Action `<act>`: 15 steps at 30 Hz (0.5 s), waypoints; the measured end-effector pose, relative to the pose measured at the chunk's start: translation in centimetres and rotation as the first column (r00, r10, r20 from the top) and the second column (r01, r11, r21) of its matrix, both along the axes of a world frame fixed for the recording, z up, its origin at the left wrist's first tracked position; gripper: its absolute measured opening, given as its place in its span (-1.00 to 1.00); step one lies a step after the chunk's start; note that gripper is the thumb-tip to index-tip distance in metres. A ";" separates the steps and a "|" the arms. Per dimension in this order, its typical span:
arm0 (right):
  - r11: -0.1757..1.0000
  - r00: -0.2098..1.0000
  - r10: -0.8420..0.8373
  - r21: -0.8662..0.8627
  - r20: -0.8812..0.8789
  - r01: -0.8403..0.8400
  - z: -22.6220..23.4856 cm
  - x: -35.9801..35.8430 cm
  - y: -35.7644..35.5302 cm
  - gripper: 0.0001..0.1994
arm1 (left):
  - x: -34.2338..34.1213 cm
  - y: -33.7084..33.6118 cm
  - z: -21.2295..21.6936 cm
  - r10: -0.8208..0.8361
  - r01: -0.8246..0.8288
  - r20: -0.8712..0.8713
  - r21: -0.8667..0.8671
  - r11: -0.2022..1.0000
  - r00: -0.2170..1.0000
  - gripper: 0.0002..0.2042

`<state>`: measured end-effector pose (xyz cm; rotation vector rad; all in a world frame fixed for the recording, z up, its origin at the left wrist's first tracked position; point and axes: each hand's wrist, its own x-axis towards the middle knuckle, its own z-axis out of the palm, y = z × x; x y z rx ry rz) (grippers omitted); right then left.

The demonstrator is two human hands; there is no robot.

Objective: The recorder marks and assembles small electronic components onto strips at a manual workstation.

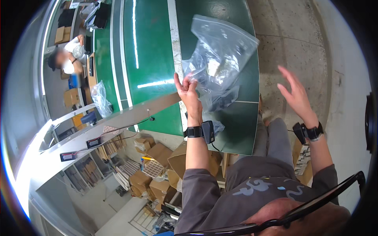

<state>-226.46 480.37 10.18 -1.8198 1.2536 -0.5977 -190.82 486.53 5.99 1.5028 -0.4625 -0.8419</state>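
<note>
Lying on the green table (236, 133), the clear bag (224, 55), likely light, limp and slippery, is best held by its far edge, with the left hand (189, 94) curled against it, grip unclear, and the right hand (296, 94) empty.

Two bare hands were seen: one left hand (189, 94) over the dark green tabletop (242, 131) and one right hand (298, 97) to its right. Two black wrist devices (208, 131) were worn, one on each arm. One large clear zip bag (232, 43) was spread on the tabletop; smaller clear bags (222, 98) were overlapped beside it there, their number unclear. Well to the tabletop's left, one other person (71, 55) and one clear plastic bag (101, 100) were shown. Two small black boxes (93, 142) were mounted left of the tabletop, on one white beam (130, 117).
</note>
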 end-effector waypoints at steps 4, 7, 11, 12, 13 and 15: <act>0.979 0.998 -0.058 -0.193 0.017 0.060 -2.8 4.3 -5.7 -0.43 | -1.1 -1.0 0.5 -0.064 0.063 -0.037 -0.029 0.998 0.997 -0.19; 0.954 0.985 -0.171 -0.248 0.014 0.169 -4.9 6.5 -9.0 -0.56 | -1.6 -0.9 0.8 -0.064 0.062 -0.043 -0.040 0.997 0.997 -0.21; 0.959 0.999 0.004 0.284 -0.044 0.009 -6.5 6.7 -12.3 -0.74 | -1.0 -1.4 0.4 -0.013 0.013 0.019 -0.001 1.000 1.000 -0.24; 0.957 0.999 -0.018 0.292 0.047 0.004 -7.9 6.5 -12.7 -0.78 | -1.0 -1.3 0.5 0.041 -0.042 0.031 0.021 0.999 0.999 -0.25; 0.954 0.990 -0.044 0.301 0.136 0.001 -9.1 6.2 -13.0 -0.81 | -1.1 -1.2 0.4 0.093 -0.095 0.043 0.044 0.994 0.995 -0.26; 0.947 0.975 -0.049 0.319 0.218 -0.024 -10.6 5.9 -13.4 -0.81 | -1.4 -1.5 0.4 0.151 -0.153 0.067 0.035 0.988 0.986 -0.27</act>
